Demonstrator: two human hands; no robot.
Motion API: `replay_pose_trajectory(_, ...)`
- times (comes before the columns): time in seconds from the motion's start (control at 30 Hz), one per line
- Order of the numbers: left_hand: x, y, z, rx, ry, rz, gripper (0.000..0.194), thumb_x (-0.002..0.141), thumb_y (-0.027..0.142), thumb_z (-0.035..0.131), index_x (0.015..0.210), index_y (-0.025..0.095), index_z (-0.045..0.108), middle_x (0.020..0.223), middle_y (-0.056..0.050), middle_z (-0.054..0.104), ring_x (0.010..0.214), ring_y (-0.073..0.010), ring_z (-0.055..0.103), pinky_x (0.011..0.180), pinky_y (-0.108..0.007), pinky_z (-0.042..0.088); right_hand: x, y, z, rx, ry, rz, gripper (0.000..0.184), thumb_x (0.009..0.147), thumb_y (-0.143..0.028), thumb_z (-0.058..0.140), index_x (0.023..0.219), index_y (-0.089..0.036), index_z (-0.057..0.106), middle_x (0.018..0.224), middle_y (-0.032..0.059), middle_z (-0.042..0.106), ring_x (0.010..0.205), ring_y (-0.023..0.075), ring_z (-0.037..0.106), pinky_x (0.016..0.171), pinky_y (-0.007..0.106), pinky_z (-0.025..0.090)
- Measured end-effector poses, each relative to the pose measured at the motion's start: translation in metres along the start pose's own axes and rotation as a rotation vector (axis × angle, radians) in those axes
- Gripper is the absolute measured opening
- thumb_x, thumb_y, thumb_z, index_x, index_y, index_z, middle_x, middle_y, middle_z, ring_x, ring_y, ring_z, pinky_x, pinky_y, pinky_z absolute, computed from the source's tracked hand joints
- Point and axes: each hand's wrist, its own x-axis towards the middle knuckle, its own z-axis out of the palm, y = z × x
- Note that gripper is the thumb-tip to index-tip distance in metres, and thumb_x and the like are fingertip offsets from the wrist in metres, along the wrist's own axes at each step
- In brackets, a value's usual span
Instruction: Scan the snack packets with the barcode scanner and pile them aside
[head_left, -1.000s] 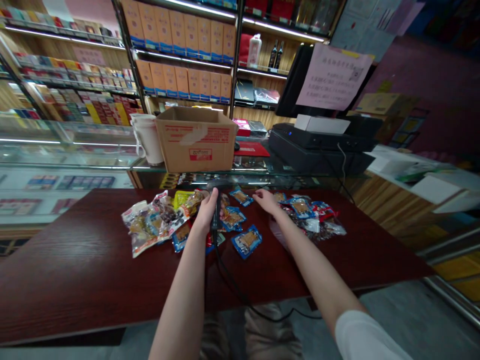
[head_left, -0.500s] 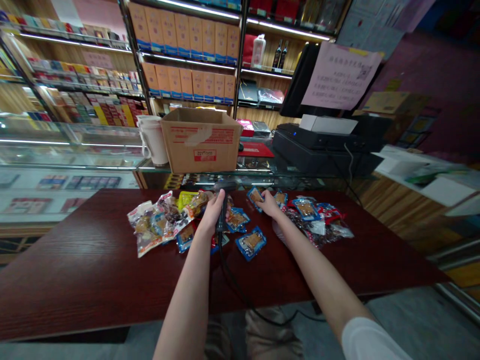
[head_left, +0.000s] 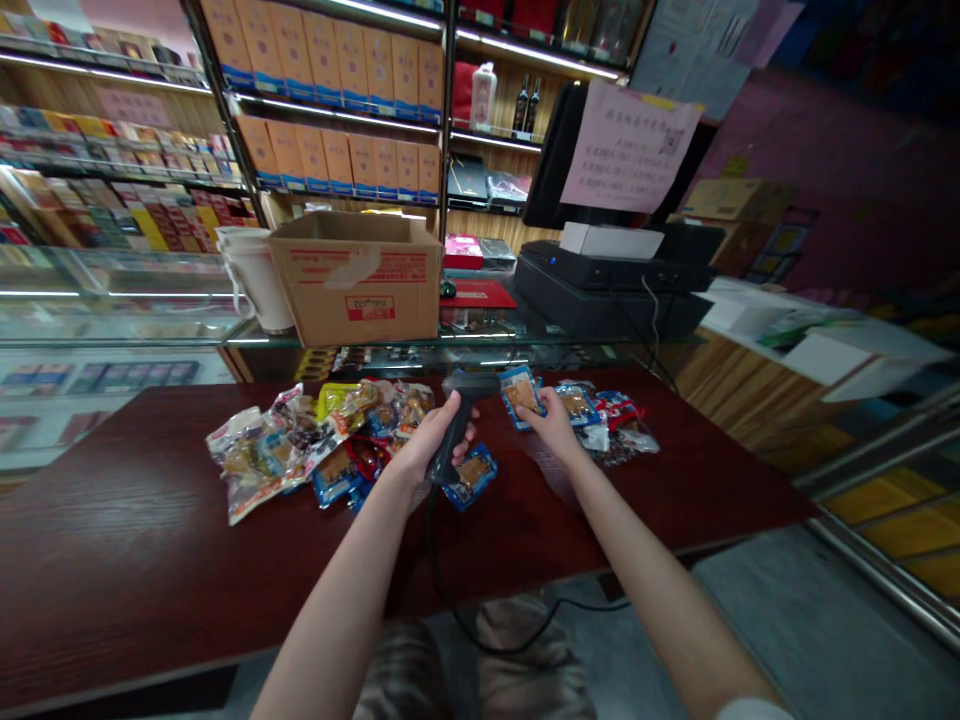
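Observation:
My left hand (head_left: 437, 438) is shut around the grip of a black corded handheld barcode scanner (head_left: 455, 428), with its head pointing right. My right hand (head_left: 555, 425) pinches a blue-edged vacuum-sealed food packet (head_left: 520, 396) close to the scanner head, the two apart by a small gap. Another blue-edged packet (head_left: 470, 477) lies just below the scanner. A heap of mixed snack packets (head_left: 300, 440) lies to the left, and a smaller heap (head_left: 607, 425) lies to the right, on a dark red wood-grain table (head_left: 120, 530).
The scanner's black cable (head_left: 457, 610) hangs off the table's near edge. Beyond the table stand a glass counter (head_left: 150, 320), a cardboard box (head_left: 356, 280), a white jug (head_left: 255, 280), a black receipt printer (head_left: 611, 285) and a pink paper notice (head_left: 628, 146). Stocked shelves fill the back.
My right hand has taken hold of the blue-edged packet and raised it off the table toward the scanner head. The scanner has tilted in my left hand, and the whole scene has shifted left.

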Motion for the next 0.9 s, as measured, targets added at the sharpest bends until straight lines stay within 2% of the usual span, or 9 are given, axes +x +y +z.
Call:
replay_pose_trajectory(0.13, -0.002, -0.005, 0.006, 0.018, -0.069, 0.013, 0.062, 0.071, 0.074, 0.062, 0.091, 0.016, 0.054, 0.058, 0.005, 0.050, 0.036, -0.0045, 0.039, 0.032, -0.017, 0.033, -0.010, 0.001, -0.001, -0.018, -0.023, 0.038, 0.038, 0.066, -0.045, 0.069, 0.087, -0.021, 0.049, 0.080, 0.0006, 0.056, 0.075, 0.0192, 0.053, 0.073, 0.033, 0.045)
replay_pose_trajectory(0.3, 0.000, -0.009, 0.004, 0.105, -0.029, 0.029, 0.063, 0.074, 0.075, 0.058, 0.096, 0.015, 0.056, 0.061, 0.003, 0.055, 0.036, -0.0057, 0.042, 0.033, -0.019, 0.035, -0.002, 0.011, -0.010, -0.123, 0.110, -0.127, 0.035, 0.070, -0.042, 0.066, 0.092, -0.022, 0.047, 0.090, 0.0040, 0.058, 0.087, 0.0224, 0.057, 0.083, 0.037, 0.047)
replay_pose_trajectory(0.4, -0.004, 0.003, -0.002, 0.179, 0.078, 0.061, 0.066, 0.072, 0.076, 0.060, 0.096, 0.015, 0.057, 0.062, 0.001, 0.057, 0.037, -0.0073, 0.045, 0.034, -0.021, 0.036, 0.015, 0.014, -0.029, -0.363, 0.202, -0.171, 0.036, 0.075, -0.032, 0.061, 0.106, -0.020, 0.048, 0.103, 0.0107, 0.061, 0.096, 0.0263, 0.058, 0.088, 0.041, 0.045)
replay_pose_trajectory(0.53, -0.023, 0.044, -0.018, 0.329, 0.299, 0.162, 0.056, 0.068, 0.067, 0.070, 0.086, 0.016, 0.054, 0.060, 0.003, 0.056, 0.040, -0.0076, 0.047, 0.038, -0.021, 0.039, 0.032, 0.015, -0.057, -0.804, 0.148, -0.102, 0.040, 0.081, -0.022, 0.054, 0.120, -0.016, 0.049, 0.111, 0.0179, 0.061, 0.102, 0.0315, 0.058, 0.089, 0.045, 0.043)
replay_pose_trajectory(0.6, -0.039, 0.069, -0.032, 0.391, 0.398, 0.214, 0.051, 0.069, 0.061, 0.073, 0.083, 0.017, 0.051, 0.059, 0.004, 0.055, 0.041, -0.0074, 0.048, 0.039, -0.020, 0.040, 0.033, 0.017, -0.064, -0.957, 0.123, -0.064, 0.040, 0.081, -0.023, 0.055, 0.120, -0.013, 0.051, 0.115, 0.0220, 0.060, 0.106, 0.0349, 0.057, 0.090, 0.048, 0.042)
replay_pose_trajectory(0.67, -0.055, 0.093, -0.053, 0.467, 0.499, 0.215, 0.048, 0.068, 0.057, 0.075, 0.084, 0.018, 0.052, 0.057, 0.005, 0.053, 0.043, -0.0091, 0.050, 0.040, -0.020, 0.041, 0.030, 0.018, -0.062, -1.003, 0.148, -0.084, 0.046, 0.081, -0.023, 0.057, 0.125, -0.010, 0.049, 0.125, 0.0262, 0.054, 0.115, 0.0381, 0.052, 0.094, 0.052, 0.040)
replay_pose_trajectory(0.77, -0.077, 0.115, -0.093, 0.524, 0.679, 0.201, 0.044, 0.068, 0.051, 0.075, 0.085, 0.017, 0.053, 0.057, 0.004, 0.054, 0.043, -0.0104, 0.051, 0.041, -0.022, 0.042, 0.019, 0.013, -0.038, -0.895, 0.183, -0.209, 0.052, 0.082, -0.026, 0.058, 0.130, -0.011, 0.047, 0.138, 0.0256, 0.045, 0.129, 0.0392, 0.041, 0.104, 0.058, 0.032)
replay_pose_trajectory(0.83, -0.090, 0.119, -0.123, 0.516, 0.782, 0.206, 0.042, 0.069, 0.050, 0.073, 0.086, 0.016, 0.055, 0.058, 0.003, 0.055, 0.044, -0.0110, 0.052, 0.042, -0.022, 0.042, 0.006, 0.005, -0.012, -0.704, 0.031, -0.272, 0.050, 0.084, -0.033, 0.058, 0.130, -0.015, 0.048, 0.135, 0.0213, 0.049, 0.128, 0.0350, 0.044, 0.105, 0.055, 0.033)
replay_pose_trajectory(0.9, -0.099, 0.115, -0.150, 0.472, 0.868, 0.239, 0.042, 0.067, 0.049, 0.071, 0.087, 0.015, 0.057, 0.059, 0.002, 0.056, 0.045, -0.0112, 0.052, 0.044, -0.022, 0.041, -0.011, -0.005, 0.015, -0.475, -0.309, -0.279, 0.053, 0.084, -0.042, 0.060, 0.131, -0.020, 0.050, 0.131, 0.0164, 0.053, 0.119, 0.0293, 0.053, 0.100, 0.047, 0.042)
